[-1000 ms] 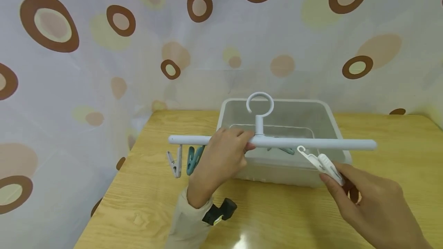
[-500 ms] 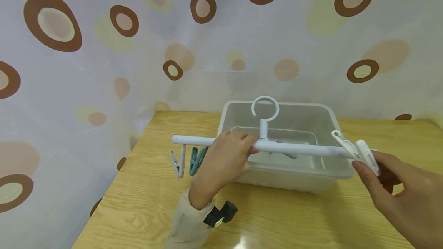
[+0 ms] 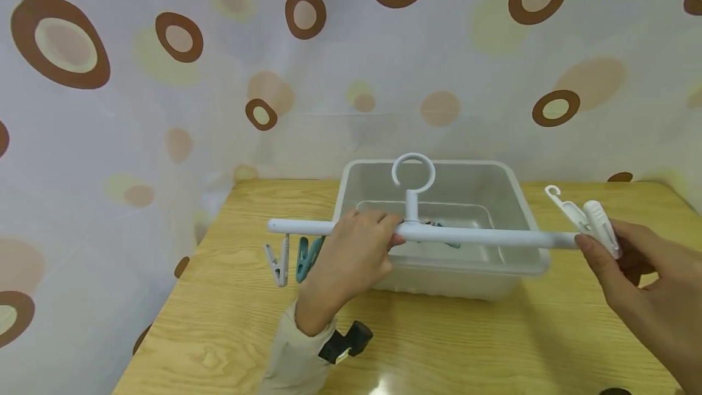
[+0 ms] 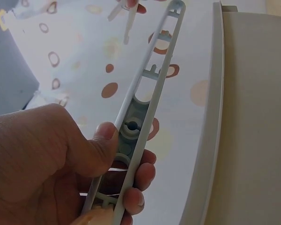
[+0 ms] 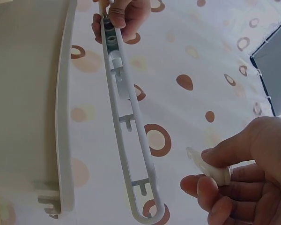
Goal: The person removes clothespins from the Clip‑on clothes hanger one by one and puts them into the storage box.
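One pale clothes hanger (image 3: 477, 235), with a single round hook (image 3: 414, 172) on top, is held above the table, its bar crossing in front of a bin in the head view. The left hand (image 3: 351, 255) is clamped round the bar just left of the hook; the left wrist view shows its thumb on one rail and fingers round the other. The bar's underside is hollow, with three crosspieces (image 5: 126, 118) along its right half, seen in the right wrist view.

The right hand (image 3: 647, 279) pinches one white clip (image 3: 600, 229) between thumb and fingers, its hooked tip pointing up. The clip is near the bar's right end, but apart from it. The two hands are well apart.

Two more clips hang below the bar's left half: one grey clip (image 3: 280, 264) nearer the end and, beside it, one teal clip (image 3: 306, 258), partly hidden by the left arm.

Behind the bar stands one translucent plastic bin (image 3: 455, 279). At least one clip lies inside; the bar covers too much to count. The bin stands on a wood-grain table (image 3: 219, 328), backed by a sheet (image 3: 340, 53) printed with brown rings. A black device (image 3: 345, 344) sits at the left sleeve (image 3: 298, 352).
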`<state>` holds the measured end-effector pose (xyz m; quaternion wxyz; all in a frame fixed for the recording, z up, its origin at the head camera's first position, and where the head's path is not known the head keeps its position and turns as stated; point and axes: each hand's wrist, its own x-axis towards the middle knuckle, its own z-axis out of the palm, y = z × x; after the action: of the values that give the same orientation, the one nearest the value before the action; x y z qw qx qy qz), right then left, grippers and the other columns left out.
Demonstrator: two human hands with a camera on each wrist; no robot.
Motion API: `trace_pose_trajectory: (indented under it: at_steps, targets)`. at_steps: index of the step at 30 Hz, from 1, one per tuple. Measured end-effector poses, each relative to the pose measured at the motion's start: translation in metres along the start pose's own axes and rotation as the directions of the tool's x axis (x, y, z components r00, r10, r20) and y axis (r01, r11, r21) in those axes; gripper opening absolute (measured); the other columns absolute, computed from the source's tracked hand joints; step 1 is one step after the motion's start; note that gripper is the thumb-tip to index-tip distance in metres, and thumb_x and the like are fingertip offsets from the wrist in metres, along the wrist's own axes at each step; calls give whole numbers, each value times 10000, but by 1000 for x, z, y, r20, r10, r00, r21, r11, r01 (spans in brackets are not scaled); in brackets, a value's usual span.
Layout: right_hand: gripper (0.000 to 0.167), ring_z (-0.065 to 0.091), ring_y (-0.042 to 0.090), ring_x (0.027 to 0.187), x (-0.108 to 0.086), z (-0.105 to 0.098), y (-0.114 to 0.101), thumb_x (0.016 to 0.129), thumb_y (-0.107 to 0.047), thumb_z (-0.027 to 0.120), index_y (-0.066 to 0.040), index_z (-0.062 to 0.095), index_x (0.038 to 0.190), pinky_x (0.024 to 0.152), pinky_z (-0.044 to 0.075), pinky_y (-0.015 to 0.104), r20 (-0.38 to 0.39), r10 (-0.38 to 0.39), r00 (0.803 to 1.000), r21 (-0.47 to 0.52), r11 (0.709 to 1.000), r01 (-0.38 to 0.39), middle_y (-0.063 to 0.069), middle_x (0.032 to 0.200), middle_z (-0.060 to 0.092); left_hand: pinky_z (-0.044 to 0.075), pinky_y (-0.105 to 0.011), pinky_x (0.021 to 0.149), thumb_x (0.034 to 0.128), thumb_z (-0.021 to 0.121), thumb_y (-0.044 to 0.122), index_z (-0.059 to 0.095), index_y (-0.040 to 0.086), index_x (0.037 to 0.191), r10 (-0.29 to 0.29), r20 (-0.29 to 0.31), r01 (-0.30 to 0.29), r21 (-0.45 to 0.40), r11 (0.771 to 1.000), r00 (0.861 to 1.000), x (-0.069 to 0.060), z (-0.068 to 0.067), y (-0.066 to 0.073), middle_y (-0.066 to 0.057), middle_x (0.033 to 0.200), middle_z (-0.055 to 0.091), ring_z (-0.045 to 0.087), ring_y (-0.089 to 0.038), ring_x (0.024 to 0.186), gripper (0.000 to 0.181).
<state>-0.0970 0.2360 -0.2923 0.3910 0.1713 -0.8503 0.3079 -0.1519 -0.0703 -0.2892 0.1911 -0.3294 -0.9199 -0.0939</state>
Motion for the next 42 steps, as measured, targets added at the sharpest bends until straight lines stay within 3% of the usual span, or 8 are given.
trace_pose_trajectory:
  at_steps: [9, 19, 22, 30, 42]
  targets:
    - [203, 417, -125, 490, 6, -7, 1, 831, 51, 676, 177, 642, 987, 458, 330, 76, -26, 47, 999, -1, 999, -48, -317, 744, 483, 420, -301, 670, 906, 668, 165, 685, 78, 961, 5, -23, -5, -1, 1000, 1000, -1, -2, 1, 11, 865, 678, 622, -151, 776, 105]
    - [203, 396, -175, 510, 7, -13, 20, 852, 46, 655, 206, 617, 970, 427, 289, 74, -94, 162, 982, 12, 987, -161, -390, 713, 456, 441, -314, 677, 911, 664, 185, 682, 80, 959, 32, -23, -32, 19, 999, 999, 1, -3, 0, 13, 851, 672, 627, -158, 777, 117]
    - [134, 395, -184, 502, 9, -13, 25, 851, 52, 653, 162, 633, 923, 421, 293, 67, -105, 166, 981, 11, 986, -166, -406, 722, 453, 431, -306, 668, 912, 663, 189, 679, 82, 950, 32, -29, -32, 12, 999, 999, 1, -4, -1, 12, 844, 669, 618, -158, 766, 115]
    - [273, 393, -238, 603, 16, -9, 25, 895, -22, 632, 217, 599, 1022, 458, 310, 58, -53, 166, 985, -7, 986, -167, -433, 802, 436, 444, -307, 666, 906, 670, 167, 663, 87, 917, -18, -31, 17, -19, 1000, 999, -5, -6, -3, 6, 843, 664, 589, -151, 739, 81]
    - [234, 353, -253, 607, 35, -9, 32, 901, 6, 620, 208, 590, 1015, 466, 295, 48, -23, 151, 988, -64, 986, -152, -450, 781, 389, 435, -293, 669, 913, 660, 186, 684, 89, 976, 4, -36, -5, -11, 1000, 999, -6, -5, -4, 9, 868, 673, 607, -152, 771, 118]
